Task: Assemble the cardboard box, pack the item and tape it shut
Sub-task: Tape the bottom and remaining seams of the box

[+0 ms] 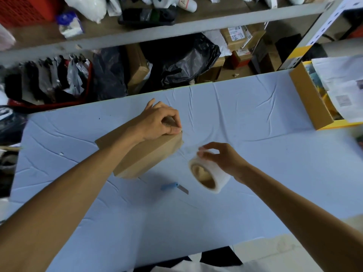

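Note:
A closed brown cardboard box (143, 154) lies on the blue table (245, 114), a little left of centre. My left hand (160, 122) sits on the box's far right end, fingers curled and pinching the tape end against the top edge. My right hand (222, 160) grips a roll of clear tape (209, 173) just right of the box, held above the table. A thin clear strip of tape runs from the roll toward the box corner; it is faint and blurred.
A blue-handled utility knife (173, 187) lies on the table in front of the box. An open cardboard box with papers (312, 103) stands at the far right edge. Shelves with bags and parcels (176, 59) stand behind the table.

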